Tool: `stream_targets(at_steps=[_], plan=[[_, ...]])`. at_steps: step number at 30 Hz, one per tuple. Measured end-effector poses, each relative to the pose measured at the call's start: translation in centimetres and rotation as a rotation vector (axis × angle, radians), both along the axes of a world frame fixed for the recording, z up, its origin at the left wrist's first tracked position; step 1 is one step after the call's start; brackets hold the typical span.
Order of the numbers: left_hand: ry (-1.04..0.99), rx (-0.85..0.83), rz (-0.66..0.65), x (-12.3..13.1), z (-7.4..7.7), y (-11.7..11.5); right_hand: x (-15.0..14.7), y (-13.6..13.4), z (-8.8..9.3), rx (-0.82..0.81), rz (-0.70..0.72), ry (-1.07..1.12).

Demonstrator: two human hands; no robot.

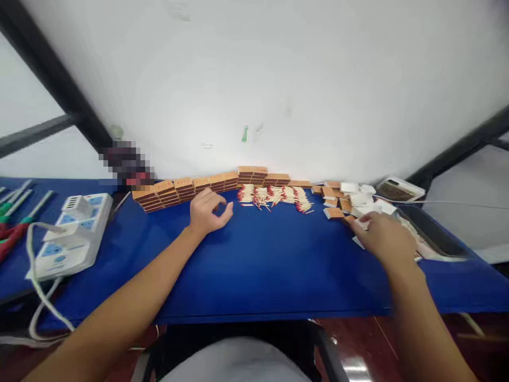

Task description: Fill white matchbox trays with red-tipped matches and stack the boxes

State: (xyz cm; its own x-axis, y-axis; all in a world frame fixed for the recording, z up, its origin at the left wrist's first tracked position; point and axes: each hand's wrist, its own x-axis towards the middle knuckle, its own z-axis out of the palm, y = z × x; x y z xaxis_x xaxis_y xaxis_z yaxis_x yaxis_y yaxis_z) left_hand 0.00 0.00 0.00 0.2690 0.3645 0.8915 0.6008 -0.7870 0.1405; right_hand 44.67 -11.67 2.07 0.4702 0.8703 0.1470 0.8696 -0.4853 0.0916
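My left hand [209, 210] rests on the blue table [258, 265] just in front of a long row of stacked orange matchboxes [186, 190]. Its fingers curl loosely with nothing in them. A heap of red-tipped matches [274, 196] lies right of that hand, against the wall. My right hand [384, 236] reaches into a jumble of orange sleeves and white inner trays [353, 201] at the right. Its fingertips pinch a small white tray [362, 224], and the hand is slightly smeared by motion.
A white power strip [71, 233] with a plugged adapter and grey cable sits at the left, beside green and red-handled tools [16, 217]. A dark tray [429, 233] and a boxed item [400, 189] lie at the far right. The white wall stands close behind.
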Motion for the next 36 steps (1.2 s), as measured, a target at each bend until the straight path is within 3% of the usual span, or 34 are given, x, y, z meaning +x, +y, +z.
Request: stream_targets(at_steps=[4,9,14,19,23,25,28,32,36], plan=[[0.01,-0.033,-0.005,0.5,0.1,-0.6,0.7,-1.2,-0.6,0.033,0.032,0.054],[0.018,-0.075,-0.016,0.8,0.2,-1.2,-0.4,-0.7,0.6,0.235,0.213,0.064],[0.077,-0.14,-0.056,1.1,0.0,-2.0,-8.1,1.4,1.6,0.285,0.488,0.239],[0.228,-0.252,-0.176,2.0,0.2,-2.6,-18.0,4.2,1.5,0.147,0.762,0.373],[0.332,-0.322,-0.234,2.6,0.3,-2.6,-21.7,6.3,0.6,0.05,0.944,0.548],[0.338,-0.356,-0.222,2.7,0.1,-2.4,-21.0,7.3,0.0,0.137,0.988,0.573],[0.331,-0.421,-0.208,2.6,-0.2,-2.1,-17.4,8.7,-0.6,0.352,0.953,0.467],[0.257,-0.576,-0.228,2.4,-0.1,-2.1,-11.8,10.3,-0.1,0.414,0.872,0.363],[0.264,-0.624,-0.287,2.1,0.1,-2.2,-9.7,10.5,-0.1,0.336,0.951,0.382]])
